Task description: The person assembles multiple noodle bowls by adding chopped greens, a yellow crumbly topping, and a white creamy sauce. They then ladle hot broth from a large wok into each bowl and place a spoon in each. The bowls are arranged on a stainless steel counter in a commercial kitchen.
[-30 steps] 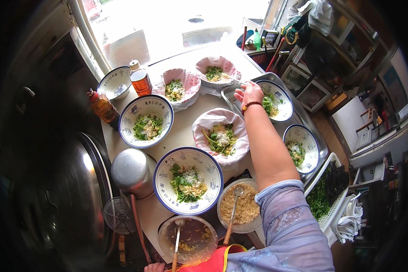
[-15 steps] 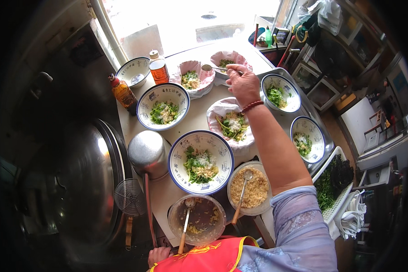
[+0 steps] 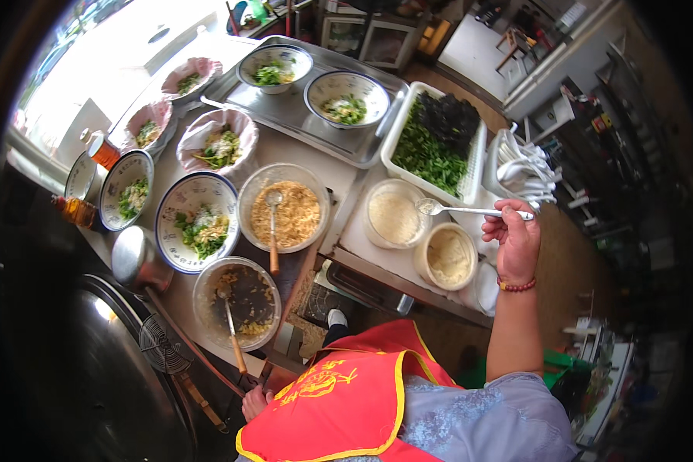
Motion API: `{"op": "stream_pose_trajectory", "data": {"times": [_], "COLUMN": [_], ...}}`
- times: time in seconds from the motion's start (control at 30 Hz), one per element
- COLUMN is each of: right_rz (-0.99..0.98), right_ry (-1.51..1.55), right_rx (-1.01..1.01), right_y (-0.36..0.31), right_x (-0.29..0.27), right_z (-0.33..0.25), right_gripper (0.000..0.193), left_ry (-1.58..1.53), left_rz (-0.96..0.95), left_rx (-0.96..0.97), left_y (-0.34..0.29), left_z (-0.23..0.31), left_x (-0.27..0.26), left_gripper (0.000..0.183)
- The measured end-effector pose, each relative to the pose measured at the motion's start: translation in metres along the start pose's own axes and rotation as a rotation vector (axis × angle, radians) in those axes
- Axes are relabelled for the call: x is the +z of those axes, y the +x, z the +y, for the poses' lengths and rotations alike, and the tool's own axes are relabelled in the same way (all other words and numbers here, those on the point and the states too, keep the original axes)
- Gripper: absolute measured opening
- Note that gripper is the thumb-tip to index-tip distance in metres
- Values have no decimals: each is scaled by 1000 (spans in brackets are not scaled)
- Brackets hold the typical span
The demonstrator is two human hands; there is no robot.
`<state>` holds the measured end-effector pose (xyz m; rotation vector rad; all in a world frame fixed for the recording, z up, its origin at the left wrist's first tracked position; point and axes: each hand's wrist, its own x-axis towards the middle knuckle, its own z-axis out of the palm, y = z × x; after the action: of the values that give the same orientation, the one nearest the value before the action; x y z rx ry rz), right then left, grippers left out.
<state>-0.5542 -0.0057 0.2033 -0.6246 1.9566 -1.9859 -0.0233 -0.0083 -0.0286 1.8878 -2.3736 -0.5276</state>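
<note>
My right hand (image 3: 513, 239) is closed on the handle of a spoon (image 3: 477, 211), held level. The spoon's bowl is at the right rim of a tub of pale granular seasoning (image 3: 393, 215); contact cannot be made out. Just below the spoon is a second tub (image 3: 448, 258), holding a cream-coloured substance. My left hand (image 3: 256, 403) is low at the counter edge, partly hidden by the red apron (image 3: 339, 400). It lies at the end of the long handle of a metal pot (image 3: 140, 258); whether it grips this is unclear.
Bowls with greens, including a large blue-rimmed bowl (image 3: 196, 223), stand on the left. Nearby are a tub of chopped tan food (image 3: 286, 208) and a mostly used tub (image 3: 237, 304), each with a spoon. A white basket of greens (image 3: 439, 146) sits beyond the seasoning tubs.
My right hand has swung from above the far bowls to the seasoning tubs on the right, still holding the spoon. The view has turned right. My left hand stays by the pot handle.
</note>
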Motion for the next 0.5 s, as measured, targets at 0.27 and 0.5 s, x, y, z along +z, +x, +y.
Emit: {"op": "stream_pose_trajectory", "data": {"times": [0.27,0.5], "right_rz": [136,190], "right_ry": [-196,40], "right_rx": [99,305], "right_y": [-83,-93], "right_x": [-92,-79], "right_z": [68,98], "right_gripper": [14,19], "left_ry": [-85,-49], "left_rz": [227,93], "left_rx": [215,147], "left_y": [-2,-1], "left_z": [20,10], "left_x": [-12,-14], "left_gripper": [27,29]}}
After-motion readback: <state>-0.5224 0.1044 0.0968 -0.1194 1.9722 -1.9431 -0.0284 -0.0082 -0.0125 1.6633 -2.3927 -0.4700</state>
